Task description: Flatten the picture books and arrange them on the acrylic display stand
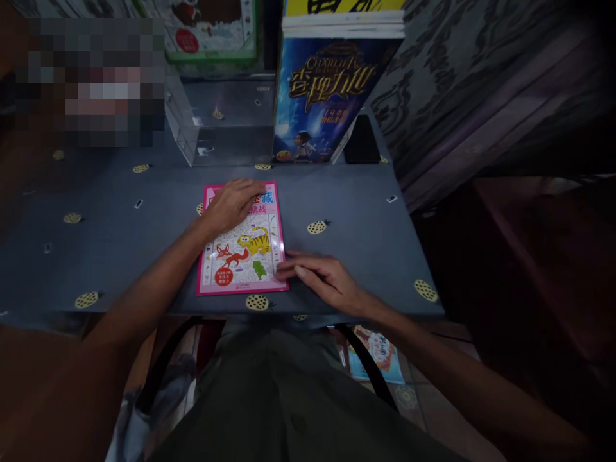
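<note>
A pink-bordered book point(240, 256) with a tiger and a fox on its cover lies flat on the patterned blue-grey tablecloth point(356, 269). My left hand point(235, 204) rests over the upper part of the cover, fingers stretched to the right and partly hiding the title. At the book's lower right edge is my right hand point(325, 276), its fingers extended and touching the cover's corner; its thumb is apart from them. Neither hand is closed round anything.
Behind the book stands a clear rack point(185, 144) with a blue book point(327, 96) upright at its right. A black flat object point(363, 140) lies beside it. A green-edged book point(212, 54) is at the back. Below, a colourful packet point(378, 356) lies on the floor.
</note>
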`<state>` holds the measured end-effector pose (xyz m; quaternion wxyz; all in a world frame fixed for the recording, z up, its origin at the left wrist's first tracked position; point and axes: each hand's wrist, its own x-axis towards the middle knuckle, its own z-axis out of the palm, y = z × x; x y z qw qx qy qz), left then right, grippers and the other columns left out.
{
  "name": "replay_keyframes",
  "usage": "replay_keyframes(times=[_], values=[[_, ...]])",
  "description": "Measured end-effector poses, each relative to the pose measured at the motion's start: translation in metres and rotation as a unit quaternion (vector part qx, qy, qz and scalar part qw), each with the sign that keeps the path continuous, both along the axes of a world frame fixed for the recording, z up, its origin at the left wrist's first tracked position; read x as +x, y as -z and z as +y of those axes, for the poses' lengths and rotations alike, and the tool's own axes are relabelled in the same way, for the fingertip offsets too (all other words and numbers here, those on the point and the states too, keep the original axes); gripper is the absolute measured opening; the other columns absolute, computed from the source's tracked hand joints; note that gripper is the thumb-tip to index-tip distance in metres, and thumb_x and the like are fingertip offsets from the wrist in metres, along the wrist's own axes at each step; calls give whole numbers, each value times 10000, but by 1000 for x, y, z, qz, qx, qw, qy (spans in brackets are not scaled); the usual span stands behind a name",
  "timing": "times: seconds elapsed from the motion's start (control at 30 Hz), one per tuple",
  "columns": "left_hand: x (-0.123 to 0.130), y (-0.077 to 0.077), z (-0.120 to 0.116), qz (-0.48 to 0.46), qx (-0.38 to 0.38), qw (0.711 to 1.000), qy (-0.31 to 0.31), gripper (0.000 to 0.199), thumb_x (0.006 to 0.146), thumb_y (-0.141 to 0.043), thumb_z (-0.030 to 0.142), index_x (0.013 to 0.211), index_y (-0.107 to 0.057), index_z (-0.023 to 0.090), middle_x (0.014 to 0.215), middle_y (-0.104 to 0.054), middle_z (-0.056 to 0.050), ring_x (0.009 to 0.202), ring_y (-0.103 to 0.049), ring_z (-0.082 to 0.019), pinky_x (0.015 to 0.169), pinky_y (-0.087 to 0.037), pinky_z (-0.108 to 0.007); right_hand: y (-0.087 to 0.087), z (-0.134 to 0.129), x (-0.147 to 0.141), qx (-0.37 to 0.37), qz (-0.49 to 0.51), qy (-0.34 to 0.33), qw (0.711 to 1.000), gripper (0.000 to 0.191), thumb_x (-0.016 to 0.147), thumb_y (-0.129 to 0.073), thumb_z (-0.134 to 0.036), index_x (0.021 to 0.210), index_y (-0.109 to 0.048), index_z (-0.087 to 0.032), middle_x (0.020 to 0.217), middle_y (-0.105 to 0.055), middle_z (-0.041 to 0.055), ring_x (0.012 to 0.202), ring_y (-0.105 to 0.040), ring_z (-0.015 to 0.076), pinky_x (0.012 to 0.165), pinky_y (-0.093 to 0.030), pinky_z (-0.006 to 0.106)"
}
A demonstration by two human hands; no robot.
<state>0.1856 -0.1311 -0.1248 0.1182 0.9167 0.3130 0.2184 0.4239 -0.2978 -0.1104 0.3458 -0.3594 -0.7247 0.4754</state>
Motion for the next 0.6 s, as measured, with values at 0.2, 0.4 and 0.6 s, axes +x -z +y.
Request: replay_keyframes(times=[0.2,0.4,0.6], values=[[0,2,1,-7,-6,1000,-6,328,1005,-402,184,1215,-653,186,1265,-703,-89,1172,-636,-224,1042,-470,-455,1,-6,1,-1,9,1,1000,299,1053,-460,-343,1162,-710,-222,980,-807,32,1001,-744,163,1019,-546,378],[-9,-1,2,-32,-29,999,0,329,999,-408,207,1199,-667,177,1263,-711,-95,1189,-643,-214,1068,-477,-421,-1,-4,0,5,-15,9,1000,250,1010,-546,-325,1143,-721,-208,982,-798,59,1019,-724,181,946,-570,367],[-41,1,15,-19,-18,996,-81,330,979,-408,228,1172,-669,171,1161,-730,-88,1099,-665,-221,1025,-500,-407,0,-3,0,61,-42,6,997,253,1009,-522,-284,1159,-721,-234,964,-799,52,972,-730,188,944,-573,403]])
